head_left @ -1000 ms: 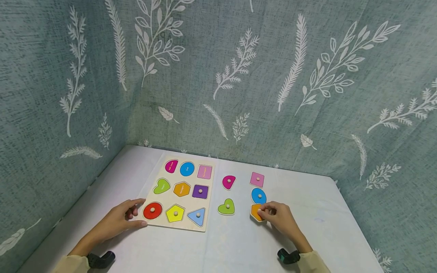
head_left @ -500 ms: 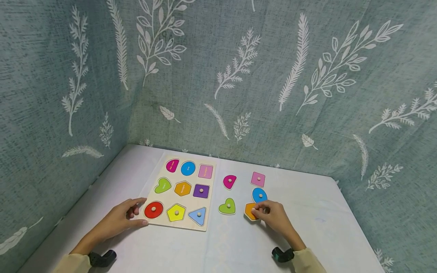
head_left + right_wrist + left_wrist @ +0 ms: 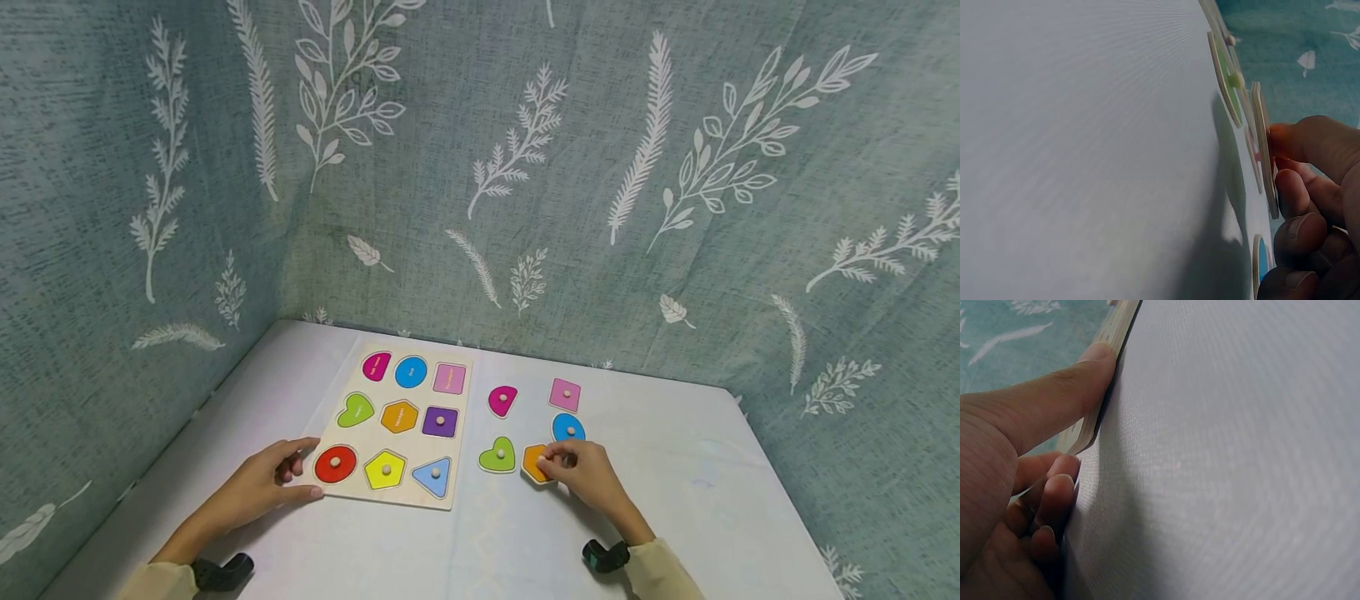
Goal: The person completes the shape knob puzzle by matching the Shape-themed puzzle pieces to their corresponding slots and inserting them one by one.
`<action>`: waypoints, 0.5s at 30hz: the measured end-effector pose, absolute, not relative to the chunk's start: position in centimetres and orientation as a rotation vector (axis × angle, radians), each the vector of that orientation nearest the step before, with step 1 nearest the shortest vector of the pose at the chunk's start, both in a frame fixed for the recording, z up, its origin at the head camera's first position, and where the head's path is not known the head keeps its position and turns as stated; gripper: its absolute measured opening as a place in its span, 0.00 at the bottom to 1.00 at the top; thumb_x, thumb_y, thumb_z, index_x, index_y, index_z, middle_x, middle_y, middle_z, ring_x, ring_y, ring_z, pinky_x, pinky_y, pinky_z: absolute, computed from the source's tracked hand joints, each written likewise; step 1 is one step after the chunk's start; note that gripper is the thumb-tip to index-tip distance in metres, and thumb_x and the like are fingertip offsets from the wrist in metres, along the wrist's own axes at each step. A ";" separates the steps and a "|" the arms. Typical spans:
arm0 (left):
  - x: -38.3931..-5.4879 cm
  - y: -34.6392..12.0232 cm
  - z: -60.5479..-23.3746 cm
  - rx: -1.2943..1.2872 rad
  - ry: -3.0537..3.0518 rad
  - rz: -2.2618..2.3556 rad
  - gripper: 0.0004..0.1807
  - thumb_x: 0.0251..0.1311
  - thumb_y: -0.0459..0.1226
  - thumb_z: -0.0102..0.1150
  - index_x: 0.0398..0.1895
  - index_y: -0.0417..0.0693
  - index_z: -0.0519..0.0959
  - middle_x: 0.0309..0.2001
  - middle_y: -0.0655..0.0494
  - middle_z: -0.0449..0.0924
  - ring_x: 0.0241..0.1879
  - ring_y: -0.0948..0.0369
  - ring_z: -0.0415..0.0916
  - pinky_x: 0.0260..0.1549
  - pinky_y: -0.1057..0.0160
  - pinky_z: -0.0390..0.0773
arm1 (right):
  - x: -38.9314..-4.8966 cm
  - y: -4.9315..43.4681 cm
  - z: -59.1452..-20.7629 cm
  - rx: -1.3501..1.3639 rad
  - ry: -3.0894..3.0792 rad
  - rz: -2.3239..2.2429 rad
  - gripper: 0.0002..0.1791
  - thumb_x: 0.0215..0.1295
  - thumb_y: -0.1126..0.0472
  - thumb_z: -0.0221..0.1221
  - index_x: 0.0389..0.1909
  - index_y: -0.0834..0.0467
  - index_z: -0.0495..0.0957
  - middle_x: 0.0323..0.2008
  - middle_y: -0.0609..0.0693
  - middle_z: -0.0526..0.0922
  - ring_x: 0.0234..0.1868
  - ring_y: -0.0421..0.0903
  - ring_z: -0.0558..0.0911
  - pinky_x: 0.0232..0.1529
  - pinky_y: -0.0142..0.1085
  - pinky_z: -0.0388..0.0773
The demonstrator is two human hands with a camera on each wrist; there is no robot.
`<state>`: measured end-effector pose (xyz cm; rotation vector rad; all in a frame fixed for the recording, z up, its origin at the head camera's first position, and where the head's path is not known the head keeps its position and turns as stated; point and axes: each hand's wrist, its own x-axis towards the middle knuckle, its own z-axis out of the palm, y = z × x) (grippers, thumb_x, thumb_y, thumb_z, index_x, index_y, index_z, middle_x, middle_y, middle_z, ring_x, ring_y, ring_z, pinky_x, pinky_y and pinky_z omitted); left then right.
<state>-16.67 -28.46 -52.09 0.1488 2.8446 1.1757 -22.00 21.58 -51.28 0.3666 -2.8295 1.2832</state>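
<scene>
In the head view my right hand (image 3: 592, 477) pinches the knob of an orange hexagon puzzle piece (image 3: 533, 461). The right wrist view shows this piece (image 3: 1263, 150) edge-on, raised off the white cloth. My left hand (image 3: 264, 483) touches the near left corner of the wooden puzzle board (image 3: 352, 446), thumb and index finger spread along two edges. In the left wrist view the thumb lies against the board's edge (image 3: 1119, 331). An orange hexagon space (image 3: 400, 417) is in the board's middle. A green heart piece (image 3: 495, 457) lies just left of the held hexagon.
A blue oval piece (image 3: 567, 426), a pink square-like piece (image 3: 565, 395) and a magenta half-round piece (image 3: 502, 401) lie right of the board. Red circle (image 3: 335, 463), yellow pentagon (image 3: 385, 468) and several other knobbed pieces sit in it. Patterned cloth (image 3: 480, 167) hangs behind.
My right hand has moved left with the orange hexagon piece, away from below the blue oval and toward the green heart. My left hand stays at the board's corner.
</scene>
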 end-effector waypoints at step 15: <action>-16.5 -28.4 -51.9 0.177 2.840 1.190 0.48 0.46 0.49 0.82 0.67 0.33 0.72 0.36 0.54 0.68 0.37 0.58 0.67 0.31 0.67 0.70 | -23.1 19.8 -51.0 0.467 -2.795 1.292 0.05 0.62 0.55 0.73 0.33 0.50 0.87 0.24 0.41 0.75 0.29 0.42 0.73 0.28 0.30 0.68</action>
